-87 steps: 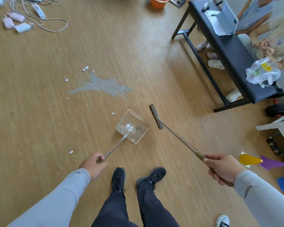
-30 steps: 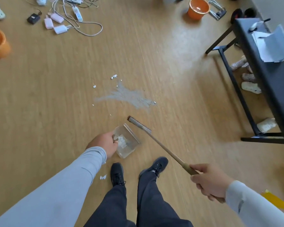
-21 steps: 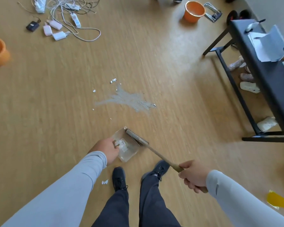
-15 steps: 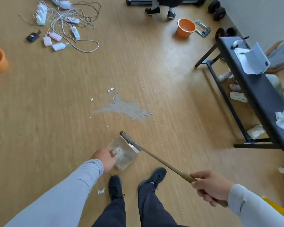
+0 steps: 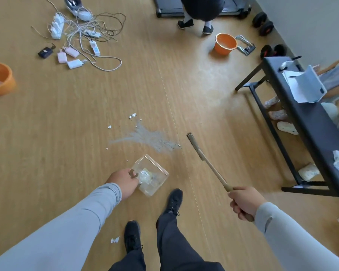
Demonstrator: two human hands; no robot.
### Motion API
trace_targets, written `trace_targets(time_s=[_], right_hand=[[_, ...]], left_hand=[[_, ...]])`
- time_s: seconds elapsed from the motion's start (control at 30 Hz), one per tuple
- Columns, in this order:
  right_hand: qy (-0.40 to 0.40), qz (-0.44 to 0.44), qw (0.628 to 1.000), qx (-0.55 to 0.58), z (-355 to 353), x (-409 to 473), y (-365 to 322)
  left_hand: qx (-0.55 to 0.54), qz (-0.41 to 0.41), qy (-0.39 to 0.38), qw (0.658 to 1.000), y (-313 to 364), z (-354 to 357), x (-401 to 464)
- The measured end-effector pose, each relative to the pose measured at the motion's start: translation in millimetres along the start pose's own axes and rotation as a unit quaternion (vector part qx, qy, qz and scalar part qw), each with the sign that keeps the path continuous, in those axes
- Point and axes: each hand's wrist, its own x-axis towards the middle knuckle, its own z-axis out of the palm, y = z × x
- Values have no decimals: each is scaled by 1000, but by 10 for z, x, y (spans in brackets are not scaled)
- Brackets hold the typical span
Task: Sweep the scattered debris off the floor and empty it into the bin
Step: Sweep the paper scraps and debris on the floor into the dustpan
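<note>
You are swinging the broom (image 5: pixel 207 163) back out: half a second ago its head was lying across the mouth of the dustpan (image 5: pixel 150 176), and now it is sitting well to the right of it, apart from the pan and just right of the grey smear of dust (image 5: pixel 147 138) on the floor (image 5: pixel 67 133). Your right hand (image 5: pixel 243 202) is wrapping its fingers round the near end of the broom handle, and your left hand (image 5: pixel 123 181) is gripping the dustpan by its short handle, the pan resting low near your feet with pale scraps already lying inside it

That move is telling you the last stroke is done and another one is being set up. The pan is holding part of the mess, yet plenty is waiting: the dust smear just beyond the pan, a few white scraps (image 5: pixel 132 116) farther off and to the left of it, and one more scrap (image 5: pixel 115 240) lying near your left shoe (image 5: pixel 132 238), behind the pan. So the sweeping is looking perhaps half finished, and the emptying is not yet starting

One orange bin (image 5: pixel 225 44) is standing far off to the right beside the counter (image 5: pixel 311 122), another orange bin (image 5: pixel 0 78) at the far left edge. Judging by this, you are going to need the broom head planted beyond the smear and drawn toward the pan, keeping the pan level so nothing is tipping back out
</note>
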Motion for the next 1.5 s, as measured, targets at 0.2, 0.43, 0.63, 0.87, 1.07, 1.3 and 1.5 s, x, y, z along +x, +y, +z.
trace_targets(time_s=[0.2,0.43,0.63,0.87,1.07,1.3,1.5], right_hand=[[-20,62,996,64,-128,714,-664],[-114,68,986,104,463,1053,-1304],[-160,91,978,103,859,1033,-1594],[-130,79,988,32,493,757,-1802],[-92,7,994,-61,-67,650,-1988],[-44,-90,951,-292,352,1432,-2430],[-50,-103,880,-461,532,1503,-2004]], left_hand=[[26,-31,18,999,516,-1,484],[52,-58,45,996,731,46,935],[26,-70,41,996,609,-112,1014],[24,-65,19,997,668,-274,1107],[21,-71,14,997,600,-336,993],[-31,-95,44,994,736,-405,1162],[-23,-101,60,993,820,-273,1277]])
